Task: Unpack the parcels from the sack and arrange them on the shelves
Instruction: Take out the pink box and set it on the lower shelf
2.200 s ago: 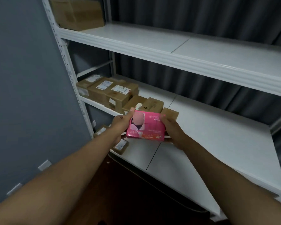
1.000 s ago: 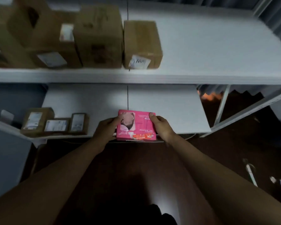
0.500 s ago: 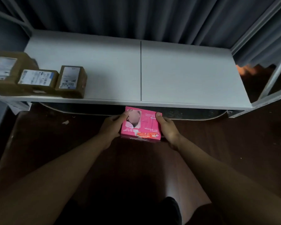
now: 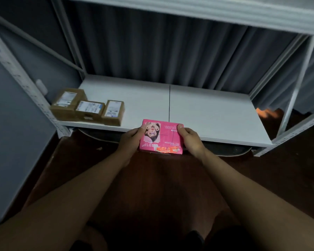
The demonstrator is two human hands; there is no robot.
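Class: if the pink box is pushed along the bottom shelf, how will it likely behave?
The pink box looks flat-sided and rigid, so it should probably slide, not roll. Its low, broad shape suggests little tipping risk. Its printed surface may be smooth, perhaps slippery on the white shelf.

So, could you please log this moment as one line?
hands: left and right grip pink box | box: over bottom shelf front edge | shelf: three parcels at left

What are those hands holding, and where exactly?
A pink box, gripped by its two short sides: the left hand on its left edge, the right hand on its right.
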